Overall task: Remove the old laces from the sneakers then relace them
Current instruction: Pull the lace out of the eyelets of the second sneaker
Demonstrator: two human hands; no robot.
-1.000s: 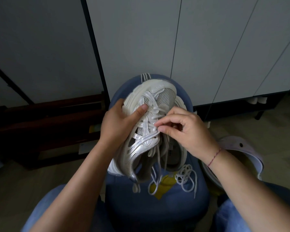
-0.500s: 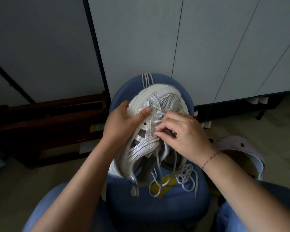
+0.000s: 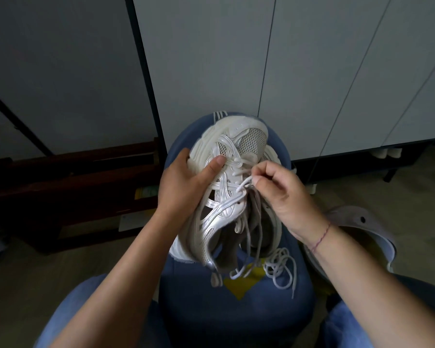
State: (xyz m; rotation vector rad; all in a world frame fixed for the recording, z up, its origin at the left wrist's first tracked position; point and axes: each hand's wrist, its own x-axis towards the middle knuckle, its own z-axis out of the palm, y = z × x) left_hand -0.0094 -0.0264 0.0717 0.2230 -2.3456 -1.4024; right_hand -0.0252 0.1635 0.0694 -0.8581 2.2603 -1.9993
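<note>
The right hand [image 3: 286, 194] is pinching one lace loop [image 3: 244, 185] between thumb and forefinger. The left hand [image 3: 183, 187] is gripping the one white sneaker [image 3: 224, 217], thumb pressing its upper, above one blue stool [image 3: 236, 312] where one loose lace [image 3: 280, 268] is lying.

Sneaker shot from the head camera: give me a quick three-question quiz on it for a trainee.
1. True or false: the left hand grips the sneaker by its side.
2. What does the right hand pinch? A the lace; B a brush; C a sock.
3. What colour is the stool under the sneaker?
Key: 1 true; 2 A; 3 blue.
</note>
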